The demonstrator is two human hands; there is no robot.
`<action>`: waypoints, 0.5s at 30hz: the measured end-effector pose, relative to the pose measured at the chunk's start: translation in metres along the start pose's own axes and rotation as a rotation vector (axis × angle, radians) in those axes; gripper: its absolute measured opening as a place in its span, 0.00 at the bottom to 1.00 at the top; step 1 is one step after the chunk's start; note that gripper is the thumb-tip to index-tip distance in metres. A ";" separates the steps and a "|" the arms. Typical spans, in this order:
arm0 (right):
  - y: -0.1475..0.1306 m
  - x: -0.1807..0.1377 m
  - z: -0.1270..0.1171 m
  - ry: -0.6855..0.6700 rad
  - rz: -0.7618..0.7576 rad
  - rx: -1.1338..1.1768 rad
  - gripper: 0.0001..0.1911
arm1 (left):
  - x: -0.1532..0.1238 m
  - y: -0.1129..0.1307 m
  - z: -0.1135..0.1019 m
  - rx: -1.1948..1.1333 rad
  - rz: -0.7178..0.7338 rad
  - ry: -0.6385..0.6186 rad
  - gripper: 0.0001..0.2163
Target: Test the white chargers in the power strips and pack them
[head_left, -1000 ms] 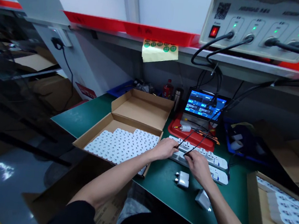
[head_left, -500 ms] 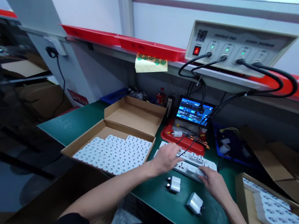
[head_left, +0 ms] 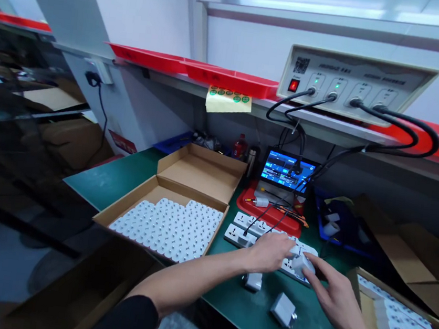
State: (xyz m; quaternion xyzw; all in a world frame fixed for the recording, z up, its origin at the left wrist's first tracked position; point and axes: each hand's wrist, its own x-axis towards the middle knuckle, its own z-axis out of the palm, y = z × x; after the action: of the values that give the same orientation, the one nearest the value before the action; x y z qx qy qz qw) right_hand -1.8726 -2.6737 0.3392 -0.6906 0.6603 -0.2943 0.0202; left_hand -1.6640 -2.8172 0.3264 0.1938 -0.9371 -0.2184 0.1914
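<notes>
My right hand (head_left: pixel 332 291) is closed on a white power adapter (head_left: pixel 301 266) and holds it just above the front power strip (head_left: pixel 289 269). Close beside it, my left hand (head_left: pixel 271 252) reaches over the strip with its fingers bent together near the adapter; what they pinch is hidden. Black cables run to the white adapters plugged into the strips, and the rear power strip (head_left: pixel 241 218) lies just behind. On the green table in front are two loose white adapters: one (head_left: pixel 254 281) partly below my left wrist, the other (head_left: pixel 283 309) nearer me with its pins pointing right.
An open cardboard box (head_left: pixel 199 170) with rows of white adapters stands left; another box (head_left: pixel 362 302) of adapters is right. Behind the strips are a red tray (head_left: pixel 246 204) and a lit screen (head_left: pixel 288 168). A tester (head_left: pixel 343 83) with thick cables sits on the shelf above.
My left hand has moved right along the strips towards my right hand. My right hand has lifted an adapter off the strip. Two green tester lights are lit now instead of three.
</notes>
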 end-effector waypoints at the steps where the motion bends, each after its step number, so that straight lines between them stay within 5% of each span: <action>1: -0.008 -0.001 0.000 0.000 0.021 0.047 0.26 | -0.002 0.003 -0.002 -0.141 -0.007 0.071 0.14; 5: -0.032 0.001 0.012 0.080 0.087 0.163 0.27 | -0.022 0.015 0.001 -0.752 -0.130 0.334 0.20; 8: -0.040 0.007 0.027 0.108 0.087 0.191 0.27 | -0.045 0.015 0.006 -0.978 -0.181 0.392 0.32; 11: -0.036 0.012 0.042 0.017 0.032 0.144 0.27 | -0.070 -0.005 -0.005 -0.977 -0.195 0.371 0.37; 15: -0.005 0.002 0.058 -0.053 -0.089 -0.060 0.28 | -0.107 -0.072 -0.063 -0.622 -0.322 0.481 0.27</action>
State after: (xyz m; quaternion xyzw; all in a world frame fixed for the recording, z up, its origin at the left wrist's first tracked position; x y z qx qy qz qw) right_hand -1.8436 -2.6955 0.2940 -0.7270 0.6368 -0.2568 0.0040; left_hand -1.5253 -2.8503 0.3147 0.3160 -0.7128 -0.4666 0.4176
